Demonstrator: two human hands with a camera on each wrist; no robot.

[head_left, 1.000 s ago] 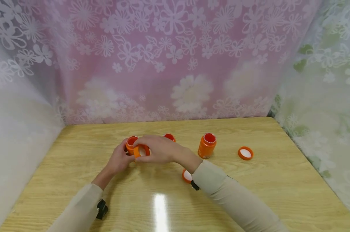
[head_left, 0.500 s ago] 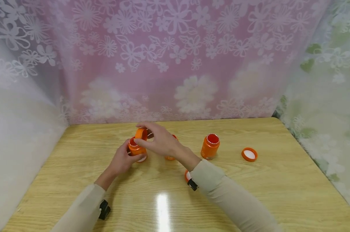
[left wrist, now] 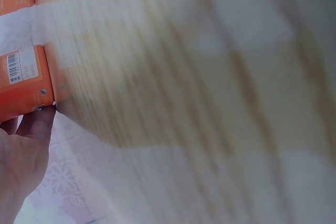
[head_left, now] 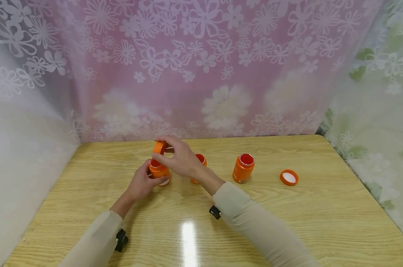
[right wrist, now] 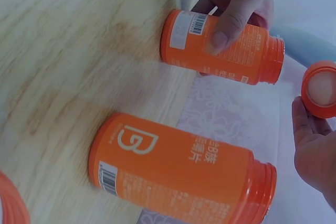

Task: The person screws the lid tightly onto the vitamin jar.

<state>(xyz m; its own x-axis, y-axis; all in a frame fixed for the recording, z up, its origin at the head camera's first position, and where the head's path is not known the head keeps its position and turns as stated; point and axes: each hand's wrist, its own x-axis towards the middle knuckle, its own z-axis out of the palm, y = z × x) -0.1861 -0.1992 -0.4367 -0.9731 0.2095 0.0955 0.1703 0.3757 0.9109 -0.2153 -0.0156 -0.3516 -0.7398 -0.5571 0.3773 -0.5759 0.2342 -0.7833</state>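
My left hand [head_left: 142, 184] grips an orange pill bottle [head_left: 159, 170] that stands upright and uncapped at the left of the table. In the right wrist view, the thumb of that hand lies across the label of the bottle [right wrist: 199, 43]. Just above the bottle's mouth, my right hand [head_left: 181, 155] pinches an orange screw cap [head_left: 159, 147], tilted so its white inner liner [right wrist: 323, 88] faces the right wrist camera. A gap shows between cap and bottle mouth in that view.
Two more uncapped orange bottles stand to the right, one [head_left: 200, 161] partly behind my right hand, the other [head_left: 244, 168] farther along. A loose cap [head_left: 289, 177] lies liner up on the wooden table [head_left: 321, 207]. A floral curtain [head_left: 201, 74] hangs behind.
My right hand has raised the cap from beside the bottle to above its mouth, turning it on the way. The left hand keeps its grip on the bottle.
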